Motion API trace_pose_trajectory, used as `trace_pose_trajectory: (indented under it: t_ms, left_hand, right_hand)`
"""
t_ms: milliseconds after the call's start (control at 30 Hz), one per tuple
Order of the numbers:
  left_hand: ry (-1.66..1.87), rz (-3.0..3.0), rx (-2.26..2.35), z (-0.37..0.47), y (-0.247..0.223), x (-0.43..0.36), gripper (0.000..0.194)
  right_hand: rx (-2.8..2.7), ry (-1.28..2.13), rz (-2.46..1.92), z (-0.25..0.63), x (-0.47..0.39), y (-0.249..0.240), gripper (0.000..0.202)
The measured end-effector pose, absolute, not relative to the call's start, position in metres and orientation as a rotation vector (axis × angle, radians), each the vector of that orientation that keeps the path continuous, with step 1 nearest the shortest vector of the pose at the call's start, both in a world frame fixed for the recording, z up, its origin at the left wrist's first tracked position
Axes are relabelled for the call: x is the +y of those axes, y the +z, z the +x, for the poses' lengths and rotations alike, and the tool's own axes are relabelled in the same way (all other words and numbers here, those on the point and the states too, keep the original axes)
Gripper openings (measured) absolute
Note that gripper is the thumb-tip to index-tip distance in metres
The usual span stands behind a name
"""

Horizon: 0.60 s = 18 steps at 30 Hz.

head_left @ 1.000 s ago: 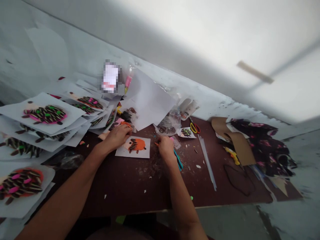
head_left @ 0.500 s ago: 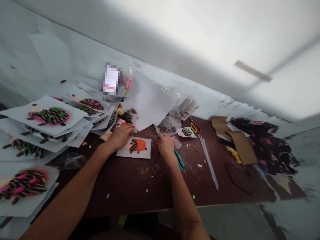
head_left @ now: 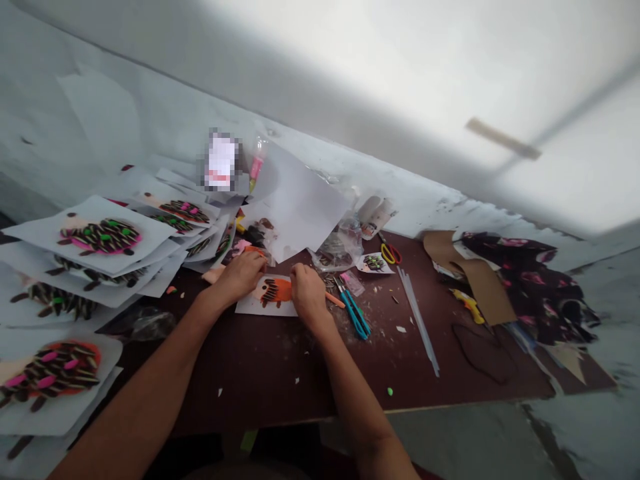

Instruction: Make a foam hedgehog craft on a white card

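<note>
In front of me on the dark red table lies a white card (head_left: 250, 307) with an orange clay hedgehog (head_left: 281, 288), its back partly covered in dark striped pieces. My left hand (head_left: 244, 275) rests at the card's upper left edge with fingers curled, beside some orange clay. Over the card's right side is my right hand (head_left: 307, 292), fingers pinched together; anything between them is too small to tell. Just right of it lie an orange stick (head_left: 336, 301) and a teal-handled cutting tool (head_left: 356, 317).
Stacked sheets with finished hedgehogs (head_left: 103, 230) fill the left. Behind are a large white sheet (head_left: 295, 207) and a plastic bag (head_left: 345, 243). To the right lie red-yellow scissors (head_left: 391, 254), clear glue sticks (head_left: 419, 327), a yellow glue gun (head_left: 469, 305) and dark floral cloth (head_left: 530, 280).
My right hand has moved left from beside the teal-handled tool to over the card's right side, uncovering the tool and the orange stick. My left hand has barely moved.
</note>
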State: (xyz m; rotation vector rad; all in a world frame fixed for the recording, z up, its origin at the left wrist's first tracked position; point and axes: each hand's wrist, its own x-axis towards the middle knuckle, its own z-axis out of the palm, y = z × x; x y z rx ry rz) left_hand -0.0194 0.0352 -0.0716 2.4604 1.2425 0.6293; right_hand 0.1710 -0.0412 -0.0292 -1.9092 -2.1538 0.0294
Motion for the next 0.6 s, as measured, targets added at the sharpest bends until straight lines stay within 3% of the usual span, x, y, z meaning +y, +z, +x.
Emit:
trace_pose_trajectory:
  t_ms: [300,600]
  left_hand:
    - [0.615,2.495,1.268,-0.015,-0.062,0.029,0.016]
    - [0.656,2.505,1.244,-0.016,-0.067,0.031,0.020]
  right_hand:
    - [-1.964,0.053,-1.807,0.177,-0.044,-0.052,0.014]
    - [-1.992,0.038,-1.657,0.174,-0.051,-0.052,0.029]
